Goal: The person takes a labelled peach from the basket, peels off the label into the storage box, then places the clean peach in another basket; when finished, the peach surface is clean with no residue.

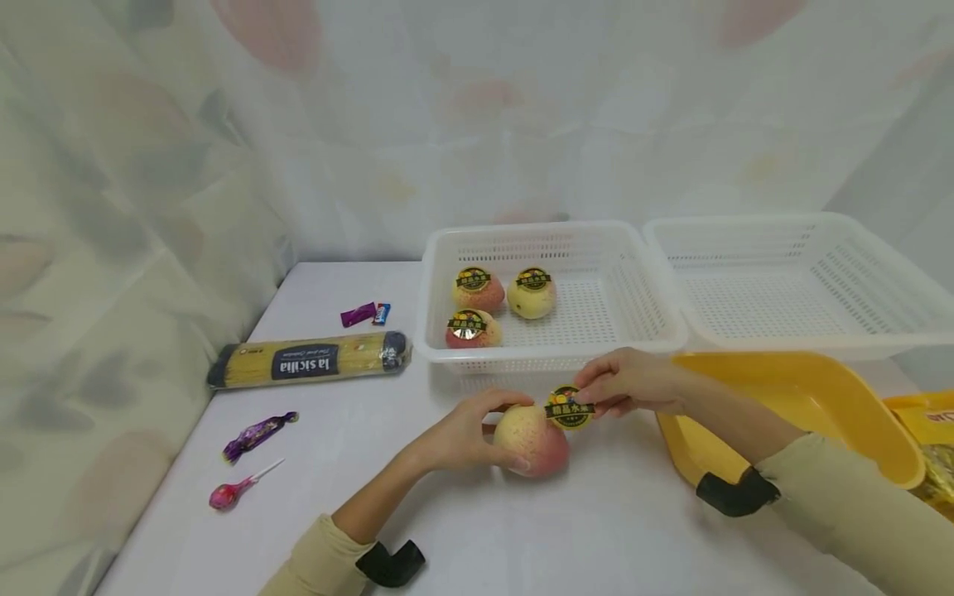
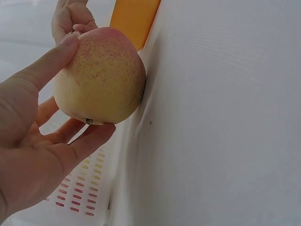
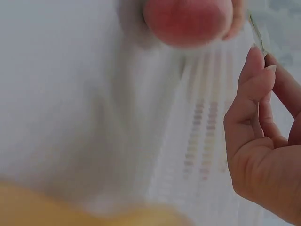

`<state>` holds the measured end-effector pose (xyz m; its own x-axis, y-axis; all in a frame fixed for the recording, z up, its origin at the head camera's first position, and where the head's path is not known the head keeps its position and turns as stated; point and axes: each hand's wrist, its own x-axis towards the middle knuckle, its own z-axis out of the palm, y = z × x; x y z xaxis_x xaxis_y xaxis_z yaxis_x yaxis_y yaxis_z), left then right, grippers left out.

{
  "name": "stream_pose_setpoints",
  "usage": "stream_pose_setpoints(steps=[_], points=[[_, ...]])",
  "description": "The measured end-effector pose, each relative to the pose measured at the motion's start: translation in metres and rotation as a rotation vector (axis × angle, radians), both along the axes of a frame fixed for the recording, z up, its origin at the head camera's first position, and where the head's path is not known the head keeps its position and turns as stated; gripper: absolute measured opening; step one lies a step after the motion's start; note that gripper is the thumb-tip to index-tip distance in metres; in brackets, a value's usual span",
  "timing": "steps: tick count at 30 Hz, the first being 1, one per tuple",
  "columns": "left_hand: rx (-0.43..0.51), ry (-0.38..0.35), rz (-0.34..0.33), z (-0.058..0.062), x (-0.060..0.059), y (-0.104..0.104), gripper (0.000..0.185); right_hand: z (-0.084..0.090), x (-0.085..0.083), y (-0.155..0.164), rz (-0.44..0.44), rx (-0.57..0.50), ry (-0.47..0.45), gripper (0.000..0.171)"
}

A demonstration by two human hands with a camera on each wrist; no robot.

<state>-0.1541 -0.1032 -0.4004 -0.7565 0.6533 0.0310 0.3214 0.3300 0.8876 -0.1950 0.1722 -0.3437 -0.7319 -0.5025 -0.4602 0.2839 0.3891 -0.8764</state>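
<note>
My left hand (image 1: 467, 430) holds a yellow-and-pink peach (image 1: 531, 443) low over the white table, thumb on the near side and fingers on the far side. In the left wrist view the peach (image 2: 101, 75) shows its stem end between thumb and fingertips. Between thumb and forefinger, my right hand (image 1: 626, 382) pinches a round black-and-gold sticker (image 1: 570, 407), which overlaps the peach's upper right in the head view. Edge-on, the sticker (image 3: 257, 33) stands apart from the peach (image 3: 188, 21) in the right wrist view.
Behind, a white basket (image 1: 551, 354) holds three stickered peaches, beside another white basket (image 1: 812, 341). A yellow tray (image 1: 782, 389) lies under the right forearm, a yellow packet (image 1: 924, 418) beyond. Leftward lie pasta (image 1: 309, 361), wrapped candies (image 1: 257, 436) and a lollipop (image 1: 227, 495).
</note>
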Motion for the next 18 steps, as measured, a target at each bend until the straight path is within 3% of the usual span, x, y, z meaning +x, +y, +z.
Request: stream_pose_setpoints(steps=[10,18], points=[[-0.006,-0.012,0.011,0.0,0.001,-0.001,0.068,0.018,0.001,0.083,-0.086,0.061,0.035,0.028],[-0.028,-0.026,0.015,0.003,0.001,-0.001,0.068,0.0,0.01,0.145,-0.137,0.13,0.033,0.026]])
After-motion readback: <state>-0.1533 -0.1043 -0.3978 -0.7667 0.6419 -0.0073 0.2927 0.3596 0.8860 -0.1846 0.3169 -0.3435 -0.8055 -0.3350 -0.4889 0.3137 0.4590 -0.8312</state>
